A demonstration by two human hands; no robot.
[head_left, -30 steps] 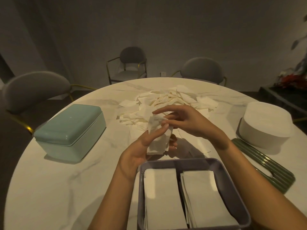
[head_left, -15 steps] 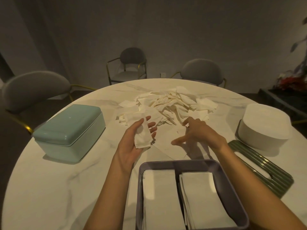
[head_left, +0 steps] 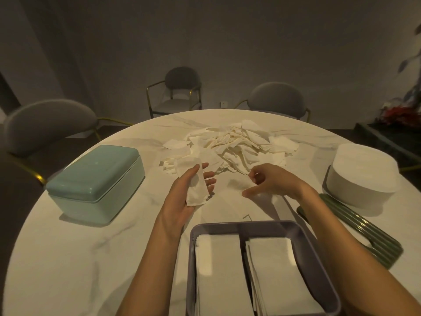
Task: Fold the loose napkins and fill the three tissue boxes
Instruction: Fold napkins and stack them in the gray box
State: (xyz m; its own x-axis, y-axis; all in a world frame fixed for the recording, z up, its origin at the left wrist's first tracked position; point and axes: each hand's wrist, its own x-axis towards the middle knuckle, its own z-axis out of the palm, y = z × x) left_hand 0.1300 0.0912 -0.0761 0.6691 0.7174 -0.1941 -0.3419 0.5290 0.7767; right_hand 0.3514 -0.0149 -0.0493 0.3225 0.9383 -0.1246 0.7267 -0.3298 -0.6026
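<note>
Across most of my view spreads the round white marble table (head_left: pixel 75 258); its left and far rims are in sight, and the widest bare stretch runs from the near left up toward the teal box. Beyond the far rim I count three grey chairs (head_left: pixel 49 124). At the near edge sits the purple tray (head_left: pixel 305 233), two compartments, each holding a flat stack of folded napkins (head_left: pixel 218 270). Left of centre stands the teal tissue box (head_left: pixel 95 181), lid on; far right the white round tissue box (head_left: pixel 362 176), with a ribbed green lid (head_left: pixel 376 242) lying just nearer than it. I can read no writing or label anywhere, though the dim light may hide small print. The loose napkin pile (head_left: pixel 234 147) lies far centre. My left hand (head_left: pixel 186 197) is palm up between pile and tray, thumb curled over a crumpled napkin (head_left: pixel 196 188), fingers relaxed. My right hand (head_left: pixel 271 181) hovers low at the pile's near edge, fingers curled; whether it pinches a sheet I cannot tell.
</note>
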